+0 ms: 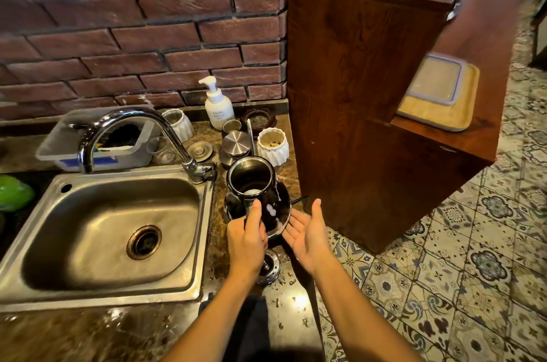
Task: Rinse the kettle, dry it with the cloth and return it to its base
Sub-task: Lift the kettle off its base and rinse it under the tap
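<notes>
A black kettle [251, 184] with its lid off stands on the counter to the right of the steel sink [97, 231]. White foam shows on its side. My left hand [247, 238] is closed around the kettle's handle, thumb up along it. My right hand [307, 231] is open, palm up, just right of the kettle's lower body, its fingers near it. A round steel lid [236, 142] lies behind the kettle. I cannot make out a cloth or a kettle base.
A curved tap [133, 130] arches over the sink. Behind it stand a plastic tub [88, 142], white ribbed cups [272, 145], a soap pump bottle [218, 107]. A sink strainer [270, 268] lies near my wrists. A wooden cabinet [370, 95] rises at right, above a tiled floor.
</notes>
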`<state>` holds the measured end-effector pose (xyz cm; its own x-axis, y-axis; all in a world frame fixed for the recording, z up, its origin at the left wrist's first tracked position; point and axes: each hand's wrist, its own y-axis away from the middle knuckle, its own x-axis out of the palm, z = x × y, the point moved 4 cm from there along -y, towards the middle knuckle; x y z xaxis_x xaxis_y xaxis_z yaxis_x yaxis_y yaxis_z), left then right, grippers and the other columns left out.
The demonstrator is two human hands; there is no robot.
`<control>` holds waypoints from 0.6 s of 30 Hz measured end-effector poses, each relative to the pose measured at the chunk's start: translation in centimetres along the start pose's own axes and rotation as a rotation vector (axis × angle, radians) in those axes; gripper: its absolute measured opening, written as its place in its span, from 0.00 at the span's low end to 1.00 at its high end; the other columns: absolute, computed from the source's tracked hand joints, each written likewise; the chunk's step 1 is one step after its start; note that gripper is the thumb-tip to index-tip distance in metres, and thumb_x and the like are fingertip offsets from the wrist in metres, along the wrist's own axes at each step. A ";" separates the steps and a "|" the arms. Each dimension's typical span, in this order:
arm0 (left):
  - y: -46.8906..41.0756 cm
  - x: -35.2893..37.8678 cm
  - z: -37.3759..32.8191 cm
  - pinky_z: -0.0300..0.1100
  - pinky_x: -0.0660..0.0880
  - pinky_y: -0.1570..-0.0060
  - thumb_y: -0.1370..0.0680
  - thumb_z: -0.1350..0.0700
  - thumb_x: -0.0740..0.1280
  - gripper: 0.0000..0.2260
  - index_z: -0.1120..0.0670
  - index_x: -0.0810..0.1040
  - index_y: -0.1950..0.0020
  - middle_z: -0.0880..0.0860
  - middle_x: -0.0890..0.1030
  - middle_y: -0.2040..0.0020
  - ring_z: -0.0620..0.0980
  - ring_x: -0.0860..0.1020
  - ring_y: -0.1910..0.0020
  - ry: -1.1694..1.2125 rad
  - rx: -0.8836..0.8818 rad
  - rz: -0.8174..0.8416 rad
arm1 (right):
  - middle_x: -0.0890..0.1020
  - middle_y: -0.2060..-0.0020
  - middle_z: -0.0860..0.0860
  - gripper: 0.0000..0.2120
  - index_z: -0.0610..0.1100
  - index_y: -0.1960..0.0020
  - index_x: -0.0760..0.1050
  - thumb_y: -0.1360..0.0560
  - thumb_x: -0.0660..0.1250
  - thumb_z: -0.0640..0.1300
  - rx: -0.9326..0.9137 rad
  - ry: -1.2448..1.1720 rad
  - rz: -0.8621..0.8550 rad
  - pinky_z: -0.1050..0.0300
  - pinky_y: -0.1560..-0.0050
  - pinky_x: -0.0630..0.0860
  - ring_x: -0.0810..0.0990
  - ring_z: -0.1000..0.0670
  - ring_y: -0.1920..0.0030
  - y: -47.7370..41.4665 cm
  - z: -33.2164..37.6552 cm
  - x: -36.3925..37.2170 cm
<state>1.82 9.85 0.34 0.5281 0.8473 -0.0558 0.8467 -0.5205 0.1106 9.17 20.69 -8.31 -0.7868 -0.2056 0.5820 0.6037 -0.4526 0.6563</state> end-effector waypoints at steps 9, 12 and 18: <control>0.2 -3.1 -2.1 0.49 0.64 0.70 0.23 0.40 0.61 0.27 0.52 0.68 0.79 0.54 0.66 0.80 0.53 0.66 0.77 -0.009 0.032 0.018 | 0.71 0.27 0.37 0.41 0.36 0.24 0.64 0.21 0.52 0.69 -0.031 0.019 0.006 0.44 0.26 0.67 0.71 0.40 0.27 2.8 -1.1 2.9; 0.5 -4.3 -2.9 0.46 0.62 0.72 0.22 0.41 0.61 0.27 0.52 0.68 0.79 0.53 0.66 0.80 0.53 0.66 0.78 0.001 0.055 0.029 | 0.70 0.27 0.37 0.41 0.37 0.23 0.63 0.21 0.52 0.69 -0.036 0.042 -0.005 0.46 0.27 0.68 0.70 0.40 0.27 3.7 -1.7 4.3; 0.9 -8.1 -3.6 0.45 0.62 0.73 0.24 0.38 0.61 0.27 0.52 0.69 0.79 0.52 0.67 0.81 0.52 0.66 0.79 -0.011 0.056 0.019 | 0.67 0.25 0.38 0.40 0.37 0.23 0.62 0.20 0.50 0.68 -0.018 0.055 -0.015 0.47 0.28 0.66 0.67 0.40 0.25 5.8 -4.1 7.1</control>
<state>-1.95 2.91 4.47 0.5445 0.8363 -0.0646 0.8387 -0.5418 0.0556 6.55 13.06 -2.29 -0.8018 -0.2459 0.5446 0.5899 -0.4718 0.6553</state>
